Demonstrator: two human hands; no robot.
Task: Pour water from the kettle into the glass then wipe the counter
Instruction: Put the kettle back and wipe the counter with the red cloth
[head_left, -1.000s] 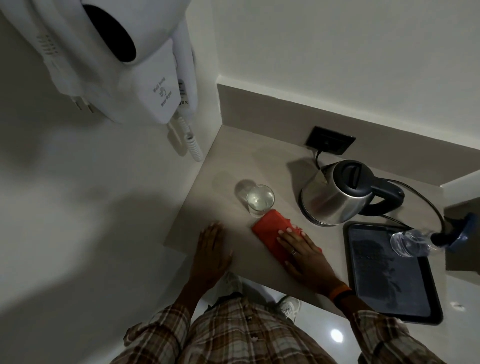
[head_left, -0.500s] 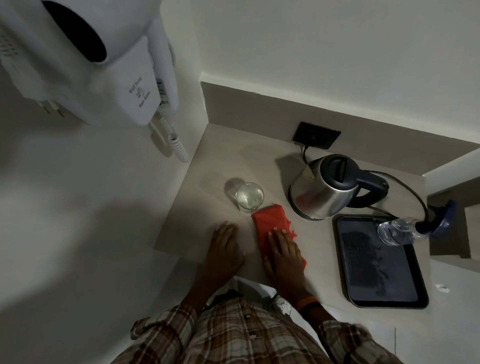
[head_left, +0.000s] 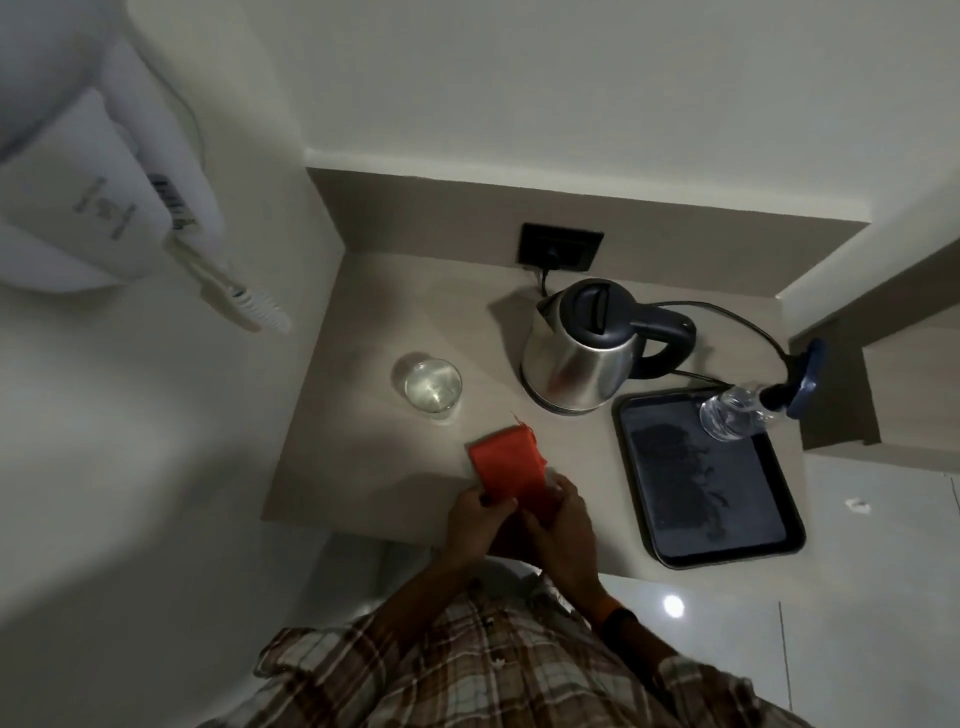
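A steel kettle (head_left: 582, 364) with a black lid and handle stands on its base at the back of the beige counter (head_left: 374, 457), plugged into a wall socket. A glass (head_left: 432, 387) holding water stands to its left. A red cloth (head_left: 511, 470) lies folded near the counter's front edge. My left hand (head_left: 475, 525) and my right hand (head_left: 566, 525) both grip its near end, fingers closed on the fabric.
A black tray (head_left: 727, 530) sits on the right of the counter with a clear plastic bottle (head_left: 737, 410) at its far corner. A black socket (head_left: 561, 247) is on the backsplash. A white wall-mounted hair dryer (head_left: 98, 171) hangs at upper left. A recessed shelf is at right.
My right hand stopped pressing the cloth flat and drew back to the front edge. My left hand lifted off the counter and took hold of the cloth too, which is now folded.
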